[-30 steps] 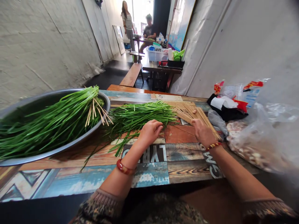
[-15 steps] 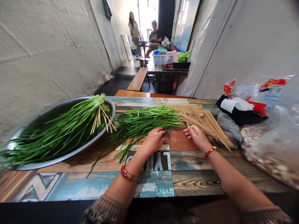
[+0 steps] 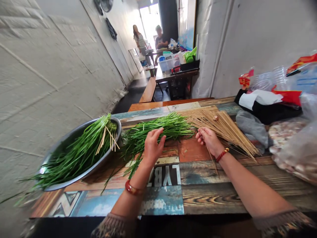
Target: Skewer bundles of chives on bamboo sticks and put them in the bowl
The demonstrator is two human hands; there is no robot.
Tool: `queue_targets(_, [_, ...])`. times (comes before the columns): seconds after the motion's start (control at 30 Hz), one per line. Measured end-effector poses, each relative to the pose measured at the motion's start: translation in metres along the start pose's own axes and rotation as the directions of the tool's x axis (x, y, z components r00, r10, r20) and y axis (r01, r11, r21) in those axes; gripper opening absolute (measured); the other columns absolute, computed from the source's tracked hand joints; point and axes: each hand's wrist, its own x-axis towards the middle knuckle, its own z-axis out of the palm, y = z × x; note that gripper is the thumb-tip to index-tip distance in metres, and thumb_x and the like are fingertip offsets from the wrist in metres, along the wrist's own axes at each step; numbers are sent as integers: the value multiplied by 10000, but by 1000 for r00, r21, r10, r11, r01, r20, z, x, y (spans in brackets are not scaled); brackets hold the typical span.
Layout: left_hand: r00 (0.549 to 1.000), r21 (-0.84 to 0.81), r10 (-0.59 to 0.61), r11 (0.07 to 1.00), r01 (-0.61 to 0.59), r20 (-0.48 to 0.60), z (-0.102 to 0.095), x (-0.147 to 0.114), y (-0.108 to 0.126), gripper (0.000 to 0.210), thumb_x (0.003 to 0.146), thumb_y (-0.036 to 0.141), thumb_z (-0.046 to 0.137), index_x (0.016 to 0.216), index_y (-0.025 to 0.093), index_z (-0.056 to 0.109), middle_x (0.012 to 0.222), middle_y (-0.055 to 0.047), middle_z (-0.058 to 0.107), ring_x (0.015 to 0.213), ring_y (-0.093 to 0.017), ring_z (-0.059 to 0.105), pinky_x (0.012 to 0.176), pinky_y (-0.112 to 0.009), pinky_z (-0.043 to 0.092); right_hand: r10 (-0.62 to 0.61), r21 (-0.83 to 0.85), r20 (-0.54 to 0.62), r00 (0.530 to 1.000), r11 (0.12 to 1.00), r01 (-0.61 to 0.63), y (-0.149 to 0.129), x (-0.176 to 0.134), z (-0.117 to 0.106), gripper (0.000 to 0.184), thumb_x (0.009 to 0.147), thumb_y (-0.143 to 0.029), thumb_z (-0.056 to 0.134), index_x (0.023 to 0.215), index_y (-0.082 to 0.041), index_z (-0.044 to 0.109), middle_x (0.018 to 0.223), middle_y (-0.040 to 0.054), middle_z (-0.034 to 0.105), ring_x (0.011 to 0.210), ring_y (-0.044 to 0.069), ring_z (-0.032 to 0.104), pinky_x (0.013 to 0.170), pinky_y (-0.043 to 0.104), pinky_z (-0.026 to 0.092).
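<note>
My right hand (image 3: 208,139) is closed in a pinch on a thin bamboo skewer (image 3: 214,164), whose free end points down toward me. Beside that hand, a fanned pile of bamboo skewers (image 3: 232,134) lies on the table. My left hand (image 3: 153,147) is open, thumb and fingers apart, at the near edge of a loose heap of green garlic chives (image 3: 170,123). Farther left, a metal basin (image 3: 92,171) holds more chives (image 3: 76,155), their stem ends threaded on several skewers (image 3: 107,140).
The patchwork wooden table (image 3: 163,200) runs across in front of me. At right are a clear bag of garlic-like pale pieces (image 3: 287,148), a grey cloth-like bundle (image 3: 251,127) and plastic packaging (image 3: 292,96). Beyond stand a bench (image 3: 148,90), a plastic bin (image 3: 168,64) and two people (image 3: 141,41).
My left hand has lifted slightly and moved left over the chives, fingers spread. The right hand has closed and now holds a skewer. The camera view has tilted.
</note>
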Motion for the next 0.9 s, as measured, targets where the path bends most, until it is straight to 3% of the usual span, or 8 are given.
queue_targets(0.07, [999,167,38,985,-41,22,-3,18,-3,439,887,310,528,1308,192,509,1291,-122,564,1198,-250,509,1032,-408,401,6,29,3,1000,1000,-7,-1,1,-3,314,772,-489,574,848,-196,494,666,-32,594,470,69,512,396,164,338])
queue_targets(0.2, [977,364,16,927,-94,211,6,55,-14,691,802,324,640,1417,168,368,1497,-154,362,1382,-331,313,1112,-487,273,11,59,18,1000,998,-12,-2,3,-3,296,776,-474,574,822,-191,499,656,-31,596,470,65,509,394,158,331])
queue_targets(0.27, [951,415,-48,906,-88,305,14,66,-19,748,782,339,663,1434,169,337,1481,-168,384,1372,-347,325,1102,-529,255,9,70,24,1000,998,-10,-3,2,-2,286,777,-465,568,813,-188,505,651,-31,598,470,64,512,395,156,332])
queue_targets(0.37, [914,471,-119,878,-86,388,21,70,-19,661,818,351,615,1408,167,379,1317,-171,548,1226,-333,485,1044,-546,303,-2,80,26,1000,997,0,-4,2,-1,274,774,-452,568,811,-186,512,644,-31,600,477,66,521,399,157,337])
queue_targets(0.53, [941,566,-17,803,-190,339,11,42,5,394,809,307,606,1182,182,595,1073,-141,609,1046,-313,530,925,-462,380,-8,80,14,1000,997,7,-4,1,-1,277,782,-459,558,809,-187,514,632,-30,604,472,69,522,400,161,340])
queue_targets(0.63, [951,603,12,771,-206,310,4,16,23,273,811,225,565,1076,210,629,1029,-119,594,1012,-300,511,890,-449,378,-6,76,12,1000,997,5,-3,1,-1,283,773,-467,562,815,-191,514,628,-32,601,463,70,519,398,164,344])
queue_targets(0.8, [940,568,-39,805,-172,339,4,-24,34,475,745,184,602,1219,182,559,1115,-129,572,1022,-299,500,854,-430,404,-5,62,9,1000,998,4,-1,0,-2,282,759,-465,584,808,-196,515,627,-31,600,464,73,517,398,168,347])
queue_targets(0.9, [936,500,-16,848,-173,351,-2,-40,33,666,719,268,674,1344,155,473,1264,-155,521,1145,-322,463,947,-447,384,-4,55,-8,1000,998,4,-1,-1,-3,289,760,-472,591,813,-198,518,623,-32,598,461,72,507,395,168,337])
